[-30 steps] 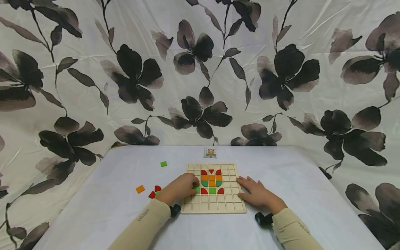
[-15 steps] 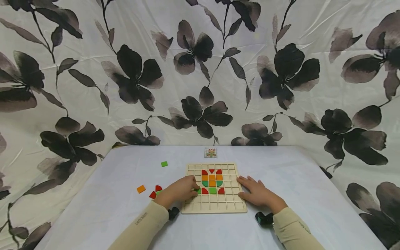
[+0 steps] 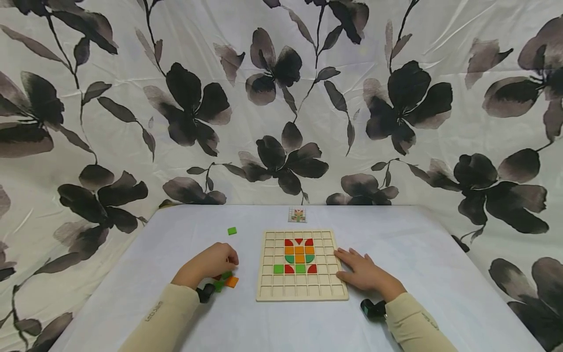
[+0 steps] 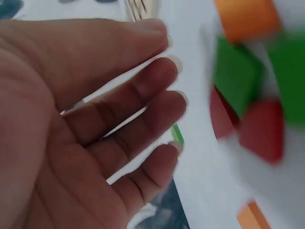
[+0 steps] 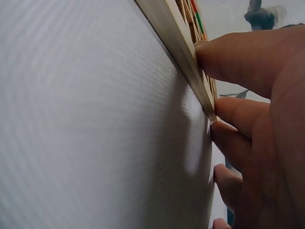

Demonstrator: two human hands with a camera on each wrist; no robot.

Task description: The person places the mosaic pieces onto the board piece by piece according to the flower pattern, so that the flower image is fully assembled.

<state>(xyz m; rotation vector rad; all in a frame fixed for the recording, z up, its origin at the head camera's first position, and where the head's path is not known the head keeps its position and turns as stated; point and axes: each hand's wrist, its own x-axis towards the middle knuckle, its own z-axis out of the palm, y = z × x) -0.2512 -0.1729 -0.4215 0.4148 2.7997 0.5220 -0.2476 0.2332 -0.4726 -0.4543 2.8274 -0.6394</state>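
At the near side, two beige sleeves [image 3: 162, 313] come in over the white table [image 3: 264, 332], the left forearm slanting far and right, the right one far and left. A black wrist camera [image 3: 373, 309] sits at each wrist. The left hand [image 3: 210, 262] is arched over the left part of the table, wrist bent so that the fingers point right and down. Its fingers are loosely bent and slightly apart, the thumb alongside them, holding nothing; the left wrist view shows the fingertips clear of a blurred heap with an orange block [image 4: 250, 19], green pieces [image 4: 238, 74] and red pieces [image 4: 262, 131]. In the head view that heap lies just at the near side of the hand, partly hidden by it. The right hand [image 3: 367, 271] lies low with its fingers extended and spread, fingertips touching the right edge of the gridded wooden board [image 3: 302, 299], which lies flat in the middle. On the board, from near to far, are a row of a green square [image 3: 278, 269], red quarter-round, green square and red quarter-round, then a green-orange-green row, three orange squares, and a red row. Farther off, a loose green tile [image 3: 232, 231] lies to the left, and a small patterned card [image 3: 297, 215] lies beyond the board, before the floral cloth [image 3: 281, 98]
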